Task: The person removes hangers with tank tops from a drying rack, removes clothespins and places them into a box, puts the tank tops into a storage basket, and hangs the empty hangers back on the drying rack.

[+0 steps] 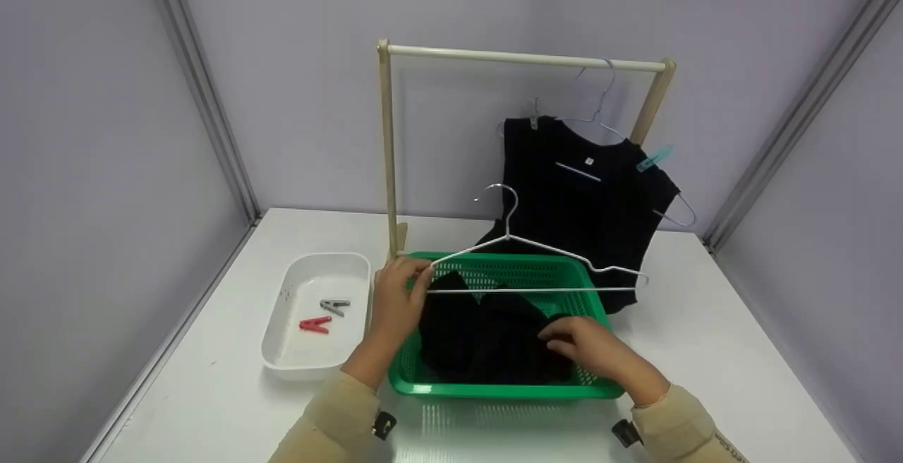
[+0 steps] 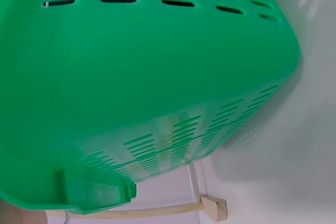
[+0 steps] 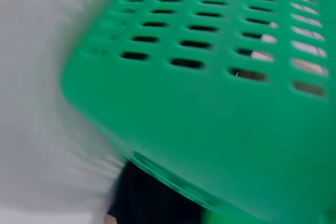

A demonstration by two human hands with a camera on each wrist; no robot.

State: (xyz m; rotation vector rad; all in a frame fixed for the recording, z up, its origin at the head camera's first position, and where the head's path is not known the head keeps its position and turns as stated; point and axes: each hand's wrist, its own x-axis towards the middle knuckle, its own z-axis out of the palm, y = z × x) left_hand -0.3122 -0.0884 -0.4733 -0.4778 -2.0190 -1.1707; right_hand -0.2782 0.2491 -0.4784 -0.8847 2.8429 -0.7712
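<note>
My left hand (image 1: 404, 293) grips a white clothes hanger (image 1: 540, 290) by its left end, above a green basket (image 1: 508, 392). The hanger's hook points up and its bar crosses over the basket. Inside the basket lies a bunched black garment (image 1: 487, 343). At the garment's right side, my right hand (image 1: 587, 343) pinches its cloth between thumb and fingers; the fingertips are partly hidden in the folds. The basket's slotted outer wall (image 2: 131, 77) fills most of the left wrist view. In the right wrist view, black cloth (image 3: 152, 198) shows below the basket wall (image 3: 210, 119).
Behind the basket stands a wooden rack with a white rail (image 1: 494, 56). A black sleeveless top (image 1: 578, 202) hangs there on a hanger, with a blue-green clip (image 1: 655, 158) at one shoulder. Left, a white tray (image 1: 279, 336) holds a red clip (image 1: 315, 325) and a grey clip (image 1: 334, 305).
</note>
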